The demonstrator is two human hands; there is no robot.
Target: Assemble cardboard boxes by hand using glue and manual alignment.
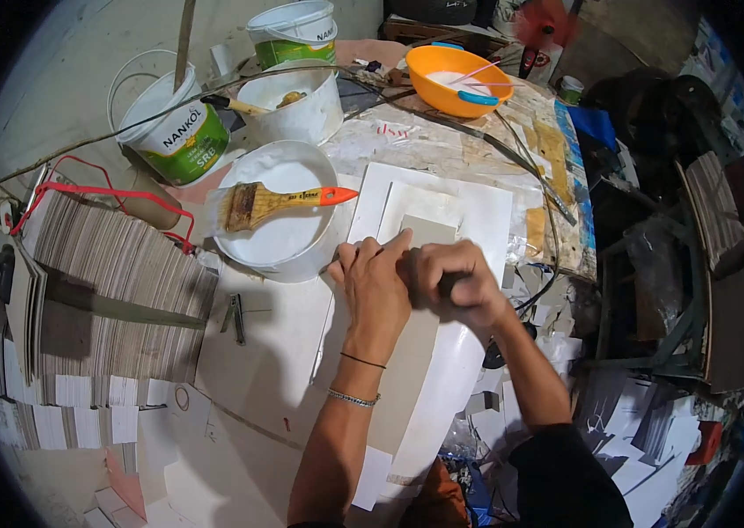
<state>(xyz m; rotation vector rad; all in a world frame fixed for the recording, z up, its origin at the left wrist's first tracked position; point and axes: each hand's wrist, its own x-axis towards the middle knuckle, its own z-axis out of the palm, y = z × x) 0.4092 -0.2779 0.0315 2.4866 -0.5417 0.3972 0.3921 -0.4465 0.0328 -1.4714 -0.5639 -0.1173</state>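
Pressing is being done on a grey cardboard strip (412,352) by both hands near the middle of the worktable (266,370). The left hand (374,283) is being laid flat on the strip's upper part, fingers spread narrowly and pointing away from the person, nothing gripped in it. The right hand (456,280) is being held just beside it, touching it, curled into a fist around a small dark object (449,283); what that object is cannot be told. The strip is lying under both hands and is running from just above the fingertips down toward the person, passing beneath the left wrist. White paper sheets (478,211) are lying under the strip, showing above and to the right of the hands. To the left of the hands, close by, a white basin (277,236) is sitting with a wooden brush (277,202) with an orange handle tip resting across its rim. Further back, well apart from the hands, a white bucket (288,104), a green-labelled tub (176,123) and an orange bowl (458,79) are standing. A stack of grey boards (108,290) is lying at the far left.
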